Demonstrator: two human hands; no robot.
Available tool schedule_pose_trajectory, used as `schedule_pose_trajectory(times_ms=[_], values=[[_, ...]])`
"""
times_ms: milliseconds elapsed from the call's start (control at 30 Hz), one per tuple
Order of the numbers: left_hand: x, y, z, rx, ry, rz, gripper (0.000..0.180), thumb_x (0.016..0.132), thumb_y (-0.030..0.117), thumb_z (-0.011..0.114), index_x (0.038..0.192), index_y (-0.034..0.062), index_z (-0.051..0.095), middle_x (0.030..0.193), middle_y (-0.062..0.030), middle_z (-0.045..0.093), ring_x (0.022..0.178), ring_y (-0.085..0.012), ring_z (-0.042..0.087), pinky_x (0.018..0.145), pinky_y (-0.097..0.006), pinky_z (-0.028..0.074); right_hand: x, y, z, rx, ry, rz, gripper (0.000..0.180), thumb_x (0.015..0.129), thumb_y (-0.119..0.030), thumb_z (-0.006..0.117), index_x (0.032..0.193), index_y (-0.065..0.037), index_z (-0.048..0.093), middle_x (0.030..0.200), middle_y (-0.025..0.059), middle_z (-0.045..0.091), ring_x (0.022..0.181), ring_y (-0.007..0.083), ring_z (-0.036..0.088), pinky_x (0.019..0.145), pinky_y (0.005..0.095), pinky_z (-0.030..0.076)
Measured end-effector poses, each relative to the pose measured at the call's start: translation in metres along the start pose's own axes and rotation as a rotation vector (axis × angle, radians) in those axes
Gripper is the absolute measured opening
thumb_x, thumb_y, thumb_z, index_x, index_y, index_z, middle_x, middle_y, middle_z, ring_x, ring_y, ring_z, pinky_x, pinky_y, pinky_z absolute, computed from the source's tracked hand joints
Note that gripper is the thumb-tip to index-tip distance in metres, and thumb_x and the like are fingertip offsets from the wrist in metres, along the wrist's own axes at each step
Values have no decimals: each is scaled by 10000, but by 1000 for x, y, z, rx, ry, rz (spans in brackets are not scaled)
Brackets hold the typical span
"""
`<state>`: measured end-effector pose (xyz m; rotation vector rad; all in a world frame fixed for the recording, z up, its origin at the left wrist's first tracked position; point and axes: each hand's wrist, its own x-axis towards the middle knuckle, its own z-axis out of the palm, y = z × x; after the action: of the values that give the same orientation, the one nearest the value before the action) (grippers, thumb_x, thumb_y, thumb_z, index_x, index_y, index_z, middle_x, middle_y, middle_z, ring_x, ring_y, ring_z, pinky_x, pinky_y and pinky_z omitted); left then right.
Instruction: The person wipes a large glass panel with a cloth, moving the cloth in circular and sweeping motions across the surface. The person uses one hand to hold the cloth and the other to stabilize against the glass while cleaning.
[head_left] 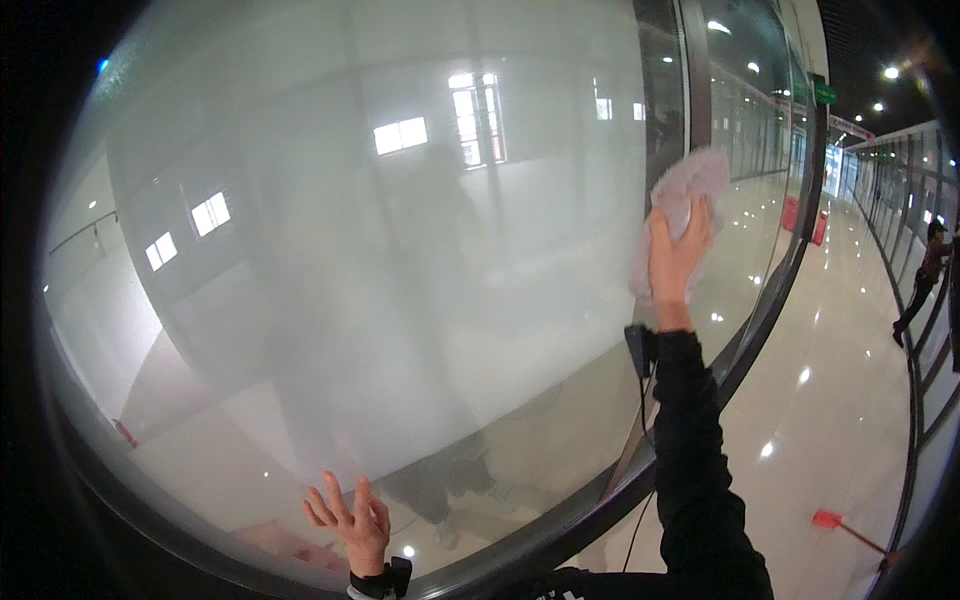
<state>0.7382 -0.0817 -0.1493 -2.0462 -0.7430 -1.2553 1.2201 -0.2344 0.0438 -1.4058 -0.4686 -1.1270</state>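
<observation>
Though its fingers were spread and held nothing, the left hand (356,522) stood close by the glass panel (430,300), which rose above its fingertips; whether they touched it, I could not tell. Well up and to the right, the right hand (680,262) had its fingers gripping the fluffy pink cloth (707,170), thumb set apart to the left. The cloth lay under those fingers and stuck out past their tips, seemingly pressed to the glass beside the dark upright post (697,90). Wiping well there, I judged, called for even pressure through flattened fingers, overlapping strokes, and a folded edge worked along the post, where a lumpy cloth might have skipped a strip. The cable (643,400) hanging below the right fingers needed keeping off the wiped surface. Farther right of them, beyond the frame, a co-worker (925,280) stood across the corridor.
</observation>
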Motion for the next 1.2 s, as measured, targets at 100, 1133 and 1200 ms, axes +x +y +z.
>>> schedule_pose_trajectory(times_ms=[100, 1133, 1200], values=[[-1, 22, 8, 0, 3, 58, 471, 807, 69, 568, 1256, 213, 577, 1483, -186, 371, 1434, -396, 194, 1118, -596, 122, -40, 26, -13, -71, 24, 5, 572, 826, -259, 638, 1337, -70, 463, 1411, 261, 369, 1265, 436, 328, 1065, 525, 256], [-7, 46, 42, 176, 4, 73, 484, 969, 466, 396, 1426, 307, 410, 1513, -181, 325, 1417, -383, 258, 1105, -627, 160, 149, -61, 34, 99, 5, -136, 761, 734, -409, 734, 1360, -95, 438, 1470, 169, 302, 1328, 413, 278, 1059, 604, 227], [-8, 47, 43, 190, 10, 84, 516, 963, 454, 418, 1449, 291, 360, 1513, -213, 301, 1406, -415, 259, 1095, -647, 173, 157, -87, 38, 256, -33, -170, 764, 728, -426, 725, 1361, -103, 442, 1461, 177, 322, 1319, 413, 282, 1036, 624, 227]])
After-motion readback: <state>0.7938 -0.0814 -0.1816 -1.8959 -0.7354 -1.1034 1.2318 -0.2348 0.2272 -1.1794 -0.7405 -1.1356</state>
